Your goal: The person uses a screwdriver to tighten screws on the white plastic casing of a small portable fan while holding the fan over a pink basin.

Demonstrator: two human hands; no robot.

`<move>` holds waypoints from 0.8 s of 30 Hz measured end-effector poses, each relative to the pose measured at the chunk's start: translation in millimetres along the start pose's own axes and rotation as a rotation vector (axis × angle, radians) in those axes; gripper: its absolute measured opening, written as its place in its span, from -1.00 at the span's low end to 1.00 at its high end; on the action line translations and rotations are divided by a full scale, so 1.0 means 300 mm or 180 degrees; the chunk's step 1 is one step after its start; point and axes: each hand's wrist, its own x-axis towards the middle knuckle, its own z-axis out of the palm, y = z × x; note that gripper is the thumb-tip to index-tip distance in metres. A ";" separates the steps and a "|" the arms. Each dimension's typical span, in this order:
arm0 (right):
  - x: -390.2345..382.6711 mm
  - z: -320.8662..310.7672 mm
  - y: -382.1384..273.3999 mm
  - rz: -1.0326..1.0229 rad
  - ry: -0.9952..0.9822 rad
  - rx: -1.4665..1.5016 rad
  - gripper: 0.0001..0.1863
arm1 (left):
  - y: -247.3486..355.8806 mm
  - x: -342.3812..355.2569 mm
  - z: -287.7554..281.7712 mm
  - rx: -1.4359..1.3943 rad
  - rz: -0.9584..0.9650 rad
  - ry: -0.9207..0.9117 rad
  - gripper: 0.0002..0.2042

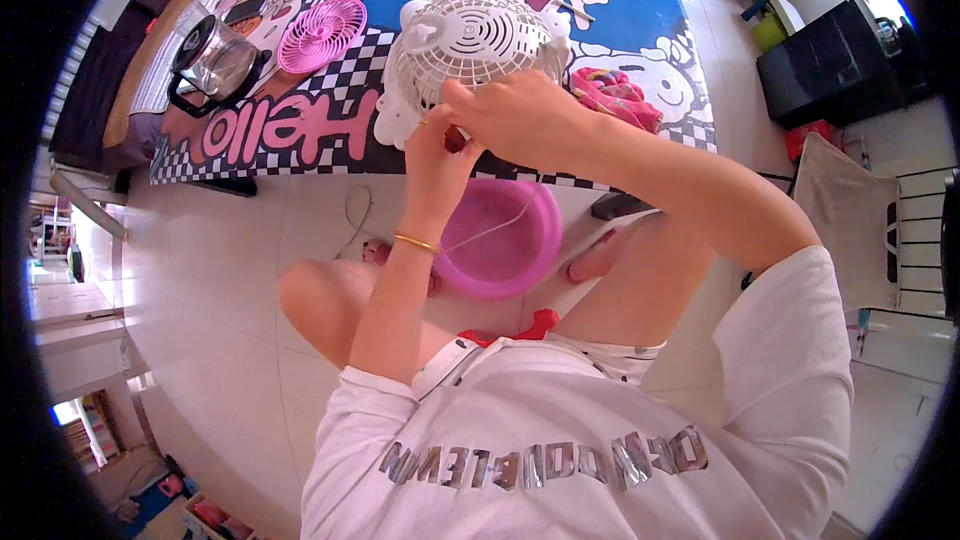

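Observation:
At the table's near edge, my left hand (437, 168) and my right hand (517, 118) meet with fingers pinched together. A small dark reddish bit shows between them, too covered to name. Just beyond, almost touching my fingers, a white fan (472, 30) with a round slotted grille lies on the table. My hands hide its near rim. A crumpled pink patterned cloth (615, 97) lies right of my right hand. To the left is a round pink slotted disc (322, 34), like a fan grille.
A glass pot (215, 62) with black handle stands at the left of the patterned table covering (640, 0). On the floor between my legs sits a pink basin (500, 288), with a thin pale cord (513, 220) hanging over it. A black cabinet (830, 65) stands far right.

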 end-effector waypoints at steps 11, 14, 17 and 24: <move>-0.016 0.033 0.092 -0.0924 0.0379 0.0065 -0.69 | 0.011 0.028 -0.072 -0.0386 0.0072 -0.0752 -0.79; -0.008 0.025 0.093 -0.0964 0.0267 -0.0169 -0.70 | 0.004 0.046 -0.063 -0.0093 0.0027 -0.1243 -0.87; 0.002 -0.002 0.072 -0.0882 0.0352 -0.0406 -0.68 | 0.026 0.041 -0.057 0.0024 -0.0179 -0.0868 -0.87; 0.001 0.021 0.027 0.0017 -0.0200 0.0038 -0.66 | -0.010 0.037 0.000 -0.0032 0.0245 0.0124 -0.74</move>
